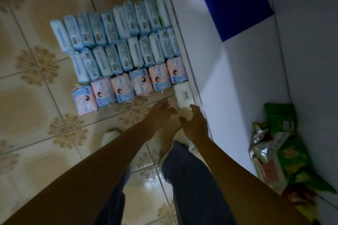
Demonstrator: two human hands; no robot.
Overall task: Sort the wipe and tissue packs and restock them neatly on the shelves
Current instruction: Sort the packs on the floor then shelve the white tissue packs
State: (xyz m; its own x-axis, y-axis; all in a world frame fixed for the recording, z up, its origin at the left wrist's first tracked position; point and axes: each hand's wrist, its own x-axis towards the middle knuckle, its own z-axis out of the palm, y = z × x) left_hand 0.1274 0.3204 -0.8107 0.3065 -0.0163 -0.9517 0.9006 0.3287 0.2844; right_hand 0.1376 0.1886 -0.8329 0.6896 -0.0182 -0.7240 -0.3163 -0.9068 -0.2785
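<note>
On the tiled floor stand two rows of light blue packs [117,40] on edge. In front of them lies a row of pink and blue packs [128,86] marked 240. A white pack [183,95] sits at the row's right end, against the white shelf edge [184,51]. My left hand [161,113] hovers just below and left of the white pack with relaxed fingers, holding nothing. My right hand [195,124] reaches to the white pack's near end; its fingertips touch or almost touch it.
A white shelf board [247,82] runs along the right, with a blue bag [232,0] at its far end and green and silver packets [278,153] near me. My feet in white shoes [109,137] and dark trousers stand on the patterned tiles [36,107].
</note>
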